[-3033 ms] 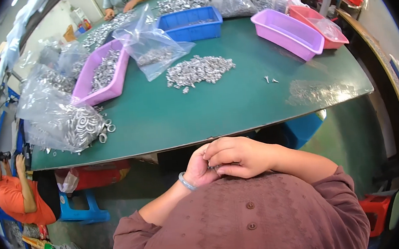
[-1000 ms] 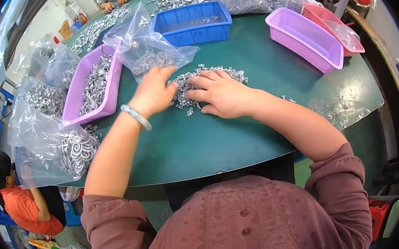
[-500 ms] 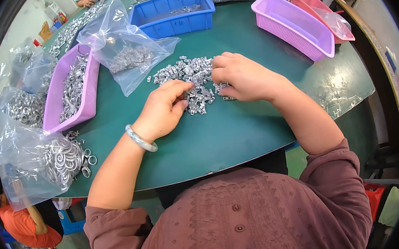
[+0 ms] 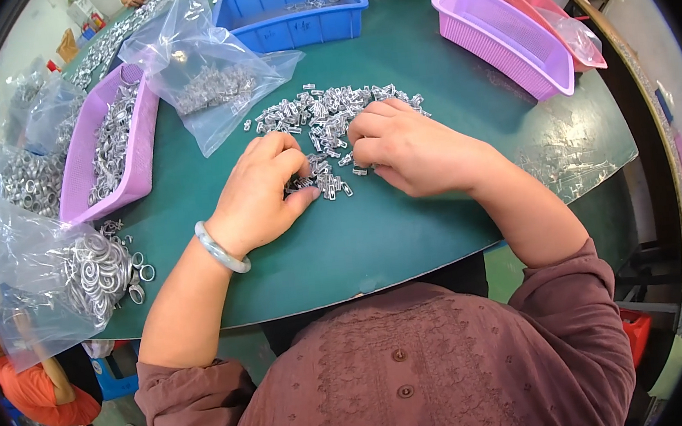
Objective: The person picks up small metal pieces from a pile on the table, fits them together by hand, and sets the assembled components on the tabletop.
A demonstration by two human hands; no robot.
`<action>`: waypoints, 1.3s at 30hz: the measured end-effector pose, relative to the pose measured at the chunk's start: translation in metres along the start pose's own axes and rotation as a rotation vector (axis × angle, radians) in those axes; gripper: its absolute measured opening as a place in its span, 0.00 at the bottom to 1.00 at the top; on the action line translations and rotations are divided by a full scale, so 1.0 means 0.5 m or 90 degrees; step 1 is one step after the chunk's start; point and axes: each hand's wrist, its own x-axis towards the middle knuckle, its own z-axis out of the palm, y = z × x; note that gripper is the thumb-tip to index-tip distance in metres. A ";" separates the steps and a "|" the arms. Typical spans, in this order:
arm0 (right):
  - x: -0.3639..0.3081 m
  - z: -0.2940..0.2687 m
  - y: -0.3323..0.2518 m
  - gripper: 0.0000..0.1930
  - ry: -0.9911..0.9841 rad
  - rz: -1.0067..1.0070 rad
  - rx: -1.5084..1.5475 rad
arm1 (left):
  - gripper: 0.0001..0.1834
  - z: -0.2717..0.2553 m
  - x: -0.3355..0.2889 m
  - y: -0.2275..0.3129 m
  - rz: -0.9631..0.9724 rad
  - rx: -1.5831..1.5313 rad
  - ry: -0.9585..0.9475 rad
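A loose pile of small silvery metal clasps (image 4: 331, 107) lies on the green tabletop in front of me. At its near left edge my left hand (image 4: 261, 189), with a pale bangle (image 4: 221, 247) at the wrist, curls its fingers round a few clasps; its thumb lies beside them. My right hand (image 4: 413, 147) rests over the pile's right side, fingers bent down and pressed together. What its fingertips hold is hidden beneath them. Single clasps lie scattered between both hands.
Left stand a purple basket (image 4: 146, 154) of metal parts and a plastic bag spilling metal rings (image 4: 100, 273). Beyond the pile are a clear bag (image 4: 209, 119) and blue bin (image 4: 299, 32). Purple (image 4: 506, 53) and pink baskets (image 4: 589, 58) stand right. Other people are at the left and far edge.
My left hand has drawn back left and toward me, off the pile's middle. My right hand has shifted slightly nearer, uncovering clasps at the pile's far right.
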 end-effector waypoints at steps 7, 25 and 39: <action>0.016 0.032 -0.032 0.06 0.047 0.006 0.065 | 0.17 0.019 0.001 0.023 0.091 -0.034 0.020; 0.002 0.034 -0.012 0.06 0.054 -0.010 0.122 | 0.11 0.029 0.002 0.028 0.097 0.020 0.097; 0.006 0.042 -0.007 0.03 0.079 0.010 0.253 | 0.11 0.035 0.001 0.031 0.088 -0.088 0.083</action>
